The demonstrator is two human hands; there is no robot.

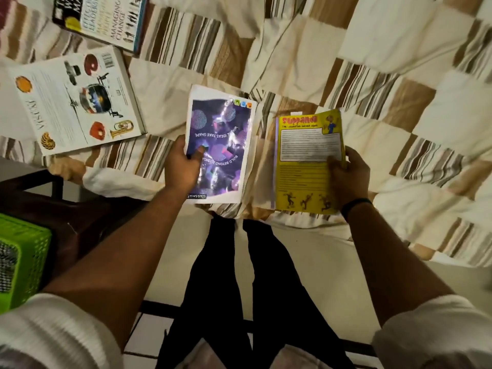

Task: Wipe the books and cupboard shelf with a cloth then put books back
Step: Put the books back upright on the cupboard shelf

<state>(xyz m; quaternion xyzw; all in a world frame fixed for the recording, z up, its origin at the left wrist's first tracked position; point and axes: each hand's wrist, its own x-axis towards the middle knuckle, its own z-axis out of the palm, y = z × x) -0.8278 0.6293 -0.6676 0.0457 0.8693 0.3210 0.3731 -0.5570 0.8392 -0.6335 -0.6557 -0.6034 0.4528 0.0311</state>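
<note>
Left hand point(183, 166) grips purple booklet point(221, 145), thumb on cover.

Left hand point(183, 166): arm extended forward, thumb on top, fingers clamped. Right hand point(347, 173): arm extended, fingers clamped, dark band at wrist.

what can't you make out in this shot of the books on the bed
Head view only:
- Wiping cloth and cupboard shelf: neither is in frame.
- Dark-covered book stack: cut off by the top edge, titles partly lost.
- Green plastic basket: cut off by the left edge, contents unclear.
- Yellow comic book: body text too small to read; right hand covers its lower right corner.
- Purple glossy booklet: glare and left hand hide part of its cover.
</note>
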